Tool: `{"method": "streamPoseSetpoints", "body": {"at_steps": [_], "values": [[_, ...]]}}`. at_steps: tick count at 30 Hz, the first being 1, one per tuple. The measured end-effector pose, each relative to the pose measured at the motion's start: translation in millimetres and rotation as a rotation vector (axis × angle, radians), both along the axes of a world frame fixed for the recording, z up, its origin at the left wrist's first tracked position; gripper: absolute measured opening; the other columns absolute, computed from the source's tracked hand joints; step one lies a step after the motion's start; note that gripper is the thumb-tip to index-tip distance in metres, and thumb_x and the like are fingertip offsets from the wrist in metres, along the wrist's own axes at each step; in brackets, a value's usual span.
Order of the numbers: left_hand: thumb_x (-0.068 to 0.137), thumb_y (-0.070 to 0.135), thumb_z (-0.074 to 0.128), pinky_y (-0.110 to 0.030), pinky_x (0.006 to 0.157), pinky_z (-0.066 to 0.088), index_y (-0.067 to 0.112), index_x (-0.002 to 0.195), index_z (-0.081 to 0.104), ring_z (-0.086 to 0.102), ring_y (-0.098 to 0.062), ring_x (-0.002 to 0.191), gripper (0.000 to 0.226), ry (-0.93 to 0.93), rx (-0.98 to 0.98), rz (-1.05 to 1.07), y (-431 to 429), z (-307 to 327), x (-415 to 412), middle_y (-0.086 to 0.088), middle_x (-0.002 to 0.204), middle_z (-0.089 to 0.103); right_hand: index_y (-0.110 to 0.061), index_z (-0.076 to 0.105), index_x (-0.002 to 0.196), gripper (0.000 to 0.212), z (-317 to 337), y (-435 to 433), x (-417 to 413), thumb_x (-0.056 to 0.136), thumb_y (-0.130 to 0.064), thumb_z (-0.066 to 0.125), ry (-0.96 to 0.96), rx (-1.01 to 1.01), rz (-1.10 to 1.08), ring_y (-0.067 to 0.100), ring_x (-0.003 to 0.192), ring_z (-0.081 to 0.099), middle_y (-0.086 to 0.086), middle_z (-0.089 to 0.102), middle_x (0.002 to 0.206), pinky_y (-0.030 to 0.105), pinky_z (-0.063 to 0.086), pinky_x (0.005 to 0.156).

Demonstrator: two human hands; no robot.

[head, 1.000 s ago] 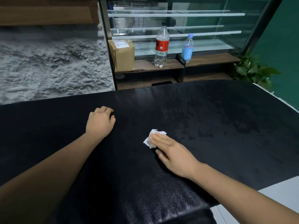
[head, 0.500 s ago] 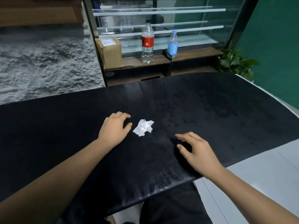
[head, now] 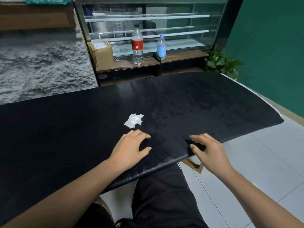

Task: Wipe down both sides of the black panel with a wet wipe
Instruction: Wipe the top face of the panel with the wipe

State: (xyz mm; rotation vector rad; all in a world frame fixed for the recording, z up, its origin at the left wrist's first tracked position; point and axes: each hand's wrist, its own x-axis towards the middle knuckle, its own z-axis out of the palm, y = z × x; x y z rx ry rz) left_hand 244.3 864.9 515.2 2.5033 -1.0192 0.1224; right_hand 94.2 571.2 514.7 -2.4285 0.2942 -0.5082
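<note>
The black panel (head: 205, 104) lies flat in front of me, wide and dull, with damp streaks on its right half. A crumpled white wet wipe (head: 133, 120) lies loose on it near the middle, touched by neither hand. My left hand (head: 130, 149) rests flat on the panel just below the wipe, fingers spread. My right hand (head: 208, 151) sits at the panel's near edge, its lightly bent fingertips and thumb touching the top surface. Neither hand holds anything.
Behind the panel stands a glass display case with a wooden ledge (head: 181, 57) carrying a cardboard box (head: 102, 55) and two plastic bottles (head: 137, 45). A potted plant (head: 219, 63) is at the back right. White tiled floor (head: 263, 162) and my legs lie below the panel's near edge.
My right hand let go of the wipe and drew back to the panel's near edge. My left hand slid right and toward me, ending below the wipe.
</note>
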Motion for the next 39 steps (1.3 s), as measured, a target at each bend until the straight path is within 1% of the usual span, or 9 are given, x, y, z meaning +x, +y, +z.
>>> {"method": "streamPoseSetpoints", "body": {"at_steps": [6,10,15,19,22,24,31,35,39], "values": [[0.092,0.071,0.055,-0.031,0.106,0.041,0.04,0.136,0.06,0.047,0.0,0.117,0.054,0.009,0.042,-0.076,-5,-11,-35,0.026,0.128,0.053,-0.031,0.076,0.112,0.021,-9,-8,-29,0.094,-0.021,0.077,-0.056,0.035,-0.096,0.0,0.098,0.066,-0.023,0.068,0.105,0.011,0.047,0.083],[0.09,0.078,0.049,-0.029,0.105,0.04,0.042,0.136,0.059,0.044,0.003,0.12,0.059,-0.003,0.052,-0.076,0,-16,-44,0.029,0.131,0.049,-0.043,0.07,0.099,0.01,-18,-13,-38,0.092,-0.037,0.076,-0.039,0.091,-0.203,-0.003,0.089,0.067,-0.028,0.071,0.091,0.012,0.05,0.069],[0.083,0.082,0.055,-0.024,0.11,0.03,0.043,0.145,0.05,0.036,0.002,0.132,0.074,-0.033,0.101,-0.098,5,-20,-52,0.029,0.143,0.038,-0.025,0.073,0.077,0.038,-33,-22,-35,0.091,-0.06,0.071,0.099,0.383,-0.388,0.011,0.074,0.072,-0.011,0.074,0.073,0.038,0.063,0.072],[0.079,0.071,0.066,-0.025,0.114,0.028,0.041,0.152,0.043,0.034,-0.003,0.138,0.082,-0.049,0.152,-0.114,6,-22,-55,0.024,0.149,0.035,-0.007,0.073,0.092,0.056,-35,-27,-24,0.085,-0.062,0.077,0.137,0.935,-0.341,0.03,0.084,0.078,0.01,0.079,0.084,0.033,0.063,0.071],[0.081,0.062,0.071,-0.024,0.114,0.027,0.04,0.153,0.042,0.032,-0.003,0.139,0.081,-0.048,0.169,-0.12,6,-21,-56,0.023,0.151,0.034,-0.005,0.067,0.087,0.054,-34,-30,-17,0.084,-0.057,0.081,0.152,1.14,-0.324,0.035,0.086,0.078,0.021,0.078,0.094,0.035,0.064,0.073],[0.082,0.056,0.07,-0.025,0.113,0.029,0.039,0.153,0.044,0.033,-0.003,0.14,0.077,-0.052,0.163,-0.122,7,-20,-56,0.022,0.151,0.036,-0.006,0.068,0.081,0.051,-33,-33,-13,0.084,-0.055,0.083,0.149,1.187,-0.328,0.033,0.084,0.078,0.023,0.078,0.096,0.035,0.064,0.073],[0.083,0.053,0.063,-0.026,0.105,0.039,0.04,0.149,0.054,0.043,-0.003,0.136,0.069,-0.09,0.111,-0.114,9,-4,-51,0.023,0.148,0.049,-0.001,0.07,0.106,0.059,-19,-38,-1,0.083,-0.054,0.084,0.082,1.257,-0.297,0.028,0.08,0.076,0.016,0.075,0.085,0.031,0.062,0.07],[0.084,0.052,0.062,-0.03,0.107,0.042,0.042,0.151,0.053,0.044,-0.002,0.135,0.069,-0.094,0.088,-0.117,11,4,-51,0.023,0.148,0.051,-0.011,0.067,0.125,0.054,-7,-34,8,0.087,-0.046,0.084,-0.005,1.316,-0.25,0.031,0.1,0.078,0.009,0.079,0.112,0.032,0.063,0.074],[0.087,0.055,0.065,-0.033,0.107,0.045,0.042,0.15,0.054,0.048,-0.004,0.131,0.065,-0.11,0.06,-0.118,13,11,-49,0.021,0.145,0.055,-0.01,0.065,0.126,0.051,0,-34,13,0.088,-0.039,0.084,-0.041,1.311,-0.295,0.027,0.09,0.078,0.011,0.078,0.116,0.032,0.061,0.07]]}}
